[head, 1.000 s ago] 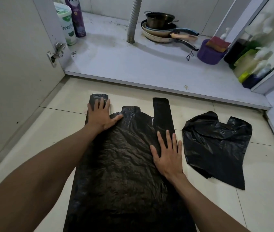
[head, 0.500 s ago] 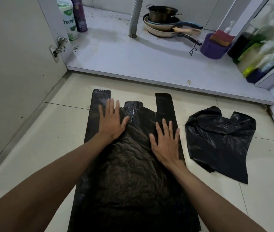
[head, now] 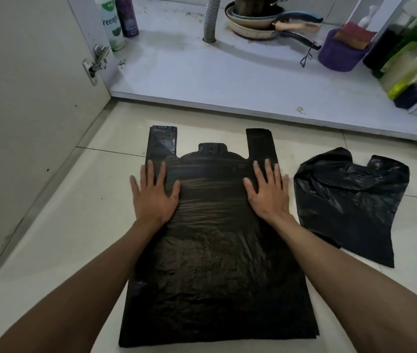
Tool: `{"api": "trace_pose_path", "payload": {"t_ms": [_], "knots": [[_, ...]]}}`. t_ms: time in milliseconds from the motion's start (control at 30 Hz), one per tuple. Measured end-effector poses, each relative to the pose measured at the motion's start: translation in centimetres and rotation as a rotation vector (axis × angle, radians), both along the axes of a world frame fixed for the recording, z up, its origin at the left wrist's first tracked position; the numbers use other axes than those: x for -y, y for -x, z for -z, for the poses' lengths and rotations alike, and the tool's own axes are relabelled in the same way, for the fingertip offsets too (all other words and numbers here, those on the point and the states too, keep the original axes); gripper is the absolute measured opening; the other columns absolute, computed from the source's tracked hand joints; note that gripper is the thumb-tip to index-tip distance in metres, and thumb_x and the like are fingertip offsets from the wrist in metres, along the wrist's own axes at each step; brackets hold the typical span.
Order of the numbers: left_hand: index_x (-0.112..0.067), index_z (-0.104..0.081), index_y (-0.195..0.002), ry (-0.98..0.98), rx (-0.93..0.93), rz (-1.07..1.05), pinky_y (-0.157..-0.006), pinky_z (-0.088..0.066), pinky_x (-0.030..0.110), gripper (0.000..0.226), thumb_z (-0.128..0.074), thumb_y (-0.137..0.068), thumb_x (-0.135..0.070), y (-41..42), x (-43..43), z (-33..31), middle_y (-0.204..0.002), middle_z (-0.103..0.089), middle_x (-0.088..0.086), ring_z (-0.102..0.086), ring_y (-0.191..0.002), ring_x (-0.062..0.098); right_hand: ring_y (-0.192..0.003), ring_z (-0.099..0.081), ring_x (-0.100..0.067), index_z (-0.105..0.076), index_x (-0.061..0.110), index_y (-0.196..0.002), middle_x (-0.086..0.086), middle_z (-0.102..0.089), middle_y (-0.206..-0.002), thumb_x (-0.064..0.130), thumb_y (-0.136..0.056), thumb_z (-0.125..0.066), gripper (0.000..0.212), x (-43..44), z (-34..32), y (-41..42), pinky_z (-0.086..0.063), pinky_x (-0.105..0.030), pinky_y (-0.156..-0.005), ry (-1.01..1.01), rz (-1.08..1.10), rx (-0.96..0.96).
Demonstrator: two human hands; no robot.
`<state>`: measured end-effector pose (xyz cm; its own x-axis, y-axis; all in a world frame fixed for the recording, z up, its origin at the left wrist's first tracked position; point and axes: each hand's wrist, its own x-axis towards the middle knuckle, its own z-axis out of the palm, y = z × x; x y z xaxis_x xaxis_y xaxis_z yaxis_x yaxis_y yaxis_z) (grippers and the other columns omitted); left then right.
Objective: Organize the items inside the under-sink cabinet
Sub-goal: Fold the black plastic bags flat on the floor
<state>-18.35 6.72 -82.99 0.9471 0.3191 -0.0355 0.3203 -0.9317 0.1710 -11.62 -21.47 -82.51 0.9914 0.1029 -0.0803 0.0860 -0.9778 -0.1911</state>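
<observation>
Pressing palm-down with fingers straight and spread, the left hand (head: 155,197) and the right hand (head: 268,194) lie on the upper part of the large black bag (head: 215,271); neither grips anything. Half a second ago they sat closer together toward the bag's middle; now each has slid out to its own side. The left hand's outer fingers overhang the bag's edge onto the floor (head: 75,225); the right hand sits at the opposite edge, just below the right handle strap. The plastic between them looks smoother than before.

The bag lies flat on the floor tiles in front of the open cabinet; its two handle straps point toward the cabinet with a small tab between them; its surface is glossy and finely creased; both forearms cross its lower side edges.

Just to the right, apart from it, lies a second black bag (head: 349,200), loosely crumpled. Beyond is the cabinet floor (head: 227,80), stained near the back; the open door (head: 24,98) with its hinge (head: 96,62) stands at left. Farther in stand a white-and-green canister (head: 112,24) and a purple spray can (head: 127,16), a corrugated drain hose (head: 211,19), stacked pans (head: 253,21), and a purple tub (head: 339,52) with a sponge (head: 355,35) on top; the bottles (head: 405,59) at right are blurred.
</observation>
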Motion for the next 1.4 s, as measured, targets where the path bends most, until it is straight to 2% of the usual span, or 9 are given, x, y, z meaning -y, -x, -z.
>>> {"api": "trace_pose_path", "payload": {"t_ms": [200, 333, 467, 533, 733, 933, 1033, 1200, 1400], "knots": [[-0.013, -0.002, -0.155, 0.045, -0.024, -0.144, -0.116, 0.010, 0.055, 0.070, -0.012, -0.099, -0.054, -0.4, -0.6, -1.2, -0.161, 0.005, 0.012, 0.012, -0.148, 0.026, -0.150, 0.013, -0.024, 0.000, 0.018, -0.157, -0.007, 0.008, -0.164, 0.058, -0.100, -0.014, 0.071, 0.6, -1.5, -0.2, 0.006, -0.047, -0.122, 0.016, 0.064, -0.094], [-0.009, -0.003, -0.153, -0.024, 0.046, 0.166, -0.118, 0.012, 0.048, 0.069, -0.007, -0.098, -0.050, 2.9, 3.4, -1.7, -0.160, 0.004, 0.014, 0.010, -0.148, 0.025, -0.150, 0.014, -0.020, -0.003, 0.015, -0.157, -0.003, 0.008, -0.163, 0.057, -0.101, -0.019, 0.071, -1.3, -2.4, 5.2, 0.008, -0.044, -0.121, -0.072, -0.138, -0.034], [-0.007, -0.028, -0.150, -0.037, 0.088, 0.488, -0.118, -0.005, 0.049, 0.067, -0.019, -0.099, -0.049, 7.5, 6.2, -0.8, -0.159, -0.015, 0.012, -0.008, -0.149, 0.025, -0.150, 0.010, -0.019, -0.010, 0.018, -0.157, -0.002, 0.000, -0.164, 0.060, -0.098, -0.015, 0.073, -2.0, -1.4, 10.8, 0.004, -0.044, -0.122, -0.057, -0.266, -0.003], [-0.012, -0.027, -0.151, -0.045, 0.053, 0.550, -0.118, -0.009, 0.046, 0.067, -0.018, -0.099, -0.053, 9.5, 6.3, -0.3, -0.160, -0.014, 0.009, -0.011, -0.149, 0.024, -0.150, 0.010, -0.019, -0.009, 0.022, -0.157, -0.002, 0.000, -0.164, 0.062, -0.097, -0.015, 0.072, -1.2, -0.5, 12.6, 0.003, -0.044, -0.122, -0.057, -0.272, 0.000], [-0.033, -0.008, -0.154, -0.018, -0.012, 0.315, -0.120, 0.003, 0.044, 0.076, -0.007, -0.089, -0.071, 13.2, 3.6, -0.5, -0.161, 0.002, 0.000, 0.006, -0.149, 0.019, -0.151, 0.005, -0.021, -0.011, 0.032, -0.156, 0.000, 0.000, -0.164, 0.062, -0.096, -0.012, 0.067, 5.2, 0.0, 15.5, 0.004, -0.041, -0.122, -0.032, -0.125, 0.008], [-0.027, 0.001, -0.154, -0.007, -0.091, 0.192, -0.118, 0.012, 0.047, 0.084, 0.001, -0.083, -0.071, 13.3, 2.8, -1.4, -0.161, 0.010, 0.006, 0.015, -0.147, 0.021, -0.151, 0.003, -0.026, -0.008, 0.022, -0.157, -0.007, -0.002, -0.164, 0.056, -0.100, -0.017, 0.067, 9.6, -0.9, 14.5, -0.001, -0.044, -0.123, 0.015, -0.024, -0.065], [-0.015, -0.008, -0.155, -0.026, -0.017, 0.242, -0.118, 0.010, 0.049, 0.083, -0.001, -0.089, -0.065, 13.8, 4.2, -2.0, -0.161, 0.001, 0.013, 0.009, -0.148, 0.023, -0.151, 0.001, -0.026, -0.009, 0.013, -0.157, -0.010, -0.004, -0.164, 0.050, -0.102, -0.023, 0.067, 7.9, -1.9, 15.0, -0.003, -0.045, -0.123, -0.043, 0.005, -0.001], [-0.013, -0.024, -0.152, 0.004, 0.051, 0.426, -0.118, 0.004, 0.048, 0.077, -0.007, -0.095, -0.061, 15.4, 8.0, -1.7, -0.159, -0.016, 0.012, -0.006, -0.149, 0.023, -0.151, -0.003, -0.022, -0.014, 0.011, -0.156, -0.008, -0.010, -0.164, 0.048, -0.101, -0.023, 0.067, 3.0, -2.2, 18.6, -0.005, -0.045, -0.122, -0.071, -0.119, 0.090], [-0.027, -0.014, -0.154, -0.040, -0.002, 0.451, -0.119, 0.000, 0.050, 0.074, -0.007, -0.093, -0.067, 17.5, 8.1, -0.1, -0.162, -0.006, 0.004, 0.001, -0.149, 0.020, -0.151, -0.001, -0.020, -0.013, 0.022, -0.157, -0.004, -0.009, -0.164, 0.055, -0.100, -0.023, 0.067, 3.0, 0.4, 22.8, -0.006, -0.045, -0.123, -0.060, -0.185, 0.046]]}}
